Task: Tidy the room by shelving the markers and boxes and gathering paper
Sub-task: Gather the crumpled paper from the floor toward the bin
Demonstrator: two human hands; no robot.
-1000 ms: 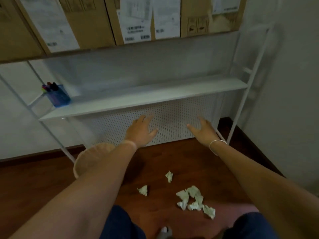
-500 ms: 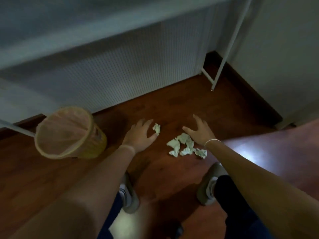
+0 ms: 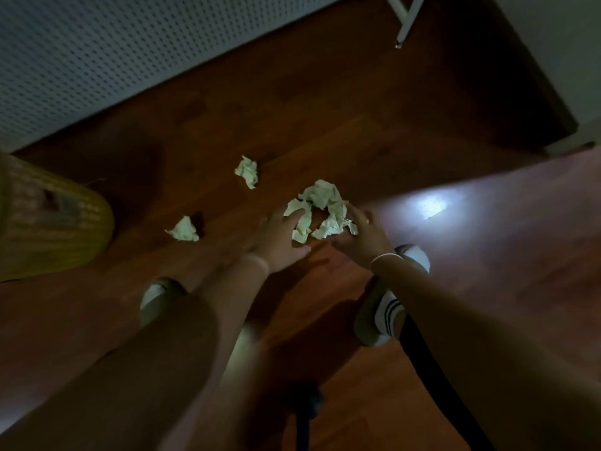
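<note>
A heap of crumpled pale paper lies on the dark wooden floor. My left hand reaches it from the left, fingers spread and touching the heap's left edge. My right hand comes in from the right, fingers spread against the heap's right edge. Neither hand has closed around the paper. Two single crumpled pieces lie apart: one farther away, one to the left. The markers and boxes are out of view.
A yellow wicker bin stands at the left edge. A white perforated panel runs along the back, with a white shelf leg at top right. My two feet stand just below the hands. A wall closes the right side.
The view has tipped down from the shelf to the floor. Both hands dropped toward the floor and closed in on the paper heap from either side; they now touch it.
</note>
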